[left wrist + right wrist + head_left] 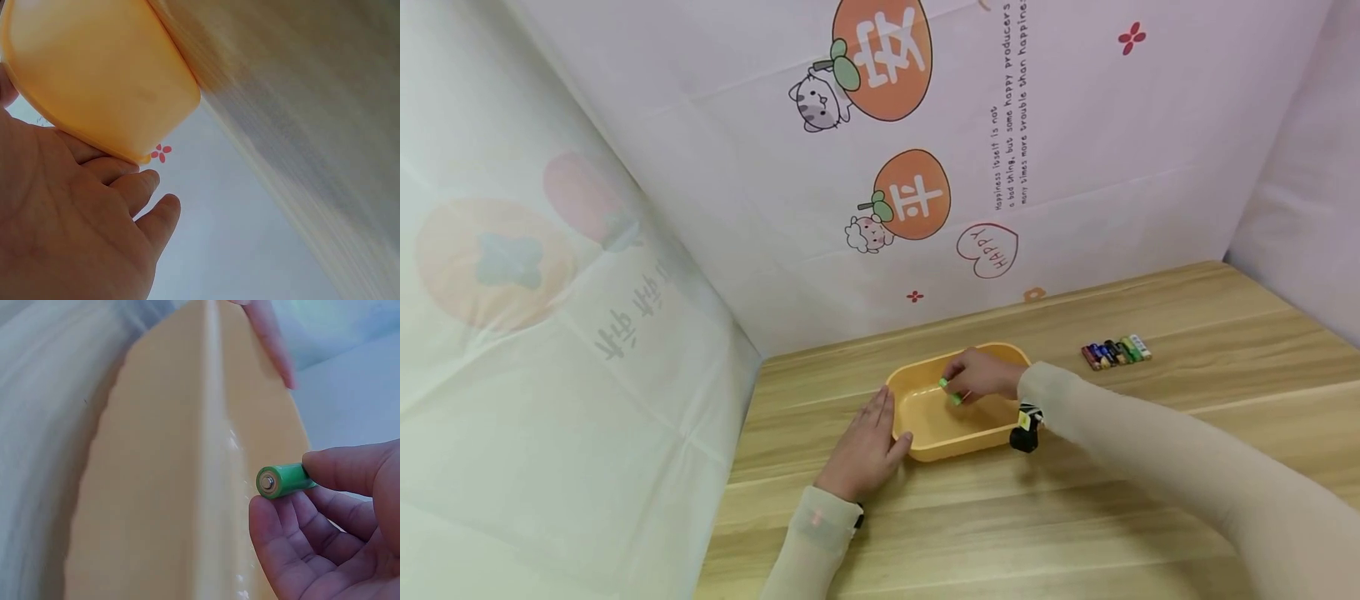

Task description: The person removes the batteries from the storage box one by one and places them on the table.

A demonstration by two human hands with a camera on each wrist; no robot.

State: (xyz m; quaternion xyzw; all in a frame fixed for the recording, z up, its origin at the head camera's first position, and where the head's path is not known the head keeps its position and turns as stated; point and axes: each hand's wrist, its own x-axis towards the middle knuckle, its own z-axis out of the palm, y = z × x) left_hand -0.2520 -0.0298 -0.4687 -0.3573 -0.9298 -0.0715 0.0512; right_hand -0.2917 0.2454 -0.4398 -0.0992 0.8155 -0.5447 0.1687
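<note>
My right hand point(981, 375) is inside a yellow plastic basin point(925, 417) and pinches a green battery point(284, 480) between thumb and fingers. The battery's metal terminal faces the right wrist camera. From the head view, green shows at two spots by these fingers; I cannot tell whether that is one battery or two. My left hand point(867, 446) rests against the basin's left end, fingers extended along the rim. Seen from the left wrist, the left palm point(69, 219) lies beside the basin's outer wall point(119, 75).
A row of several batteries point(1116, 352) in mixed colours lies on the wooden table point(1000, 525), right of the basin. White printed cloth point(737, 167) hangs behind the table and on both sides. A small black camera point(1025, 435) is strapped at my right wrist.
</note>
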